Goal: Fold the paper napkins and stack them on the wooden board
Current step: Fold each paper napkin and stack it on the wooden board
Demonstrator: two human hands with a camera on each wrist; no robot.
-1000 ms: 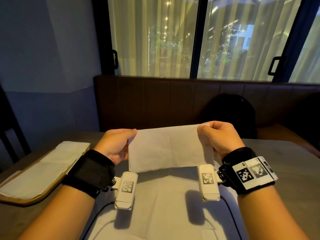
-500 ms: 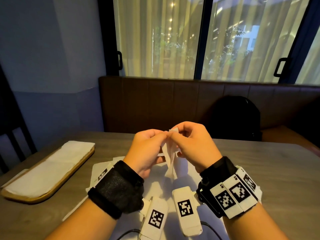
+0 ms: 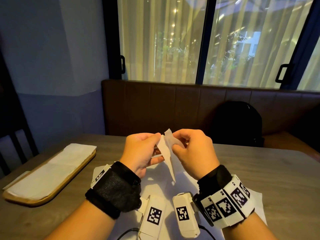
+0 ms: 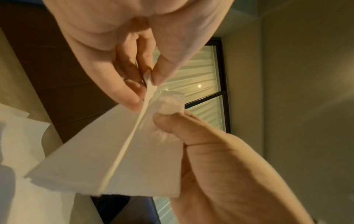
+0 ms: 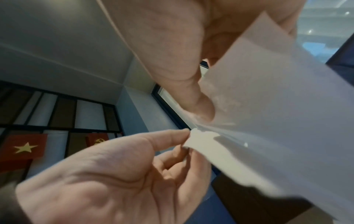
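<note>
Above the grey table (image 3: 251, 163), both hands pinch a folded napkin (image 3: 167, 151).

Bare counter (image 3: 259, 170) lies open from 1 to 4 o'clock of the raised hands, and a strip toward 12 o'clock runs to the counter's far edge, where the brown bench back (image 3: 173, 108) and a black bag (image 3: 237, 123) close it off. At 9 o'clock the wooden board (image 3: 57, 186) with its stacked napkins (image 3: 52, 167) takes the space. Loose napkins (image 3: 164, 187) cover the counter under the wrists at 6 o'clock.
</note>
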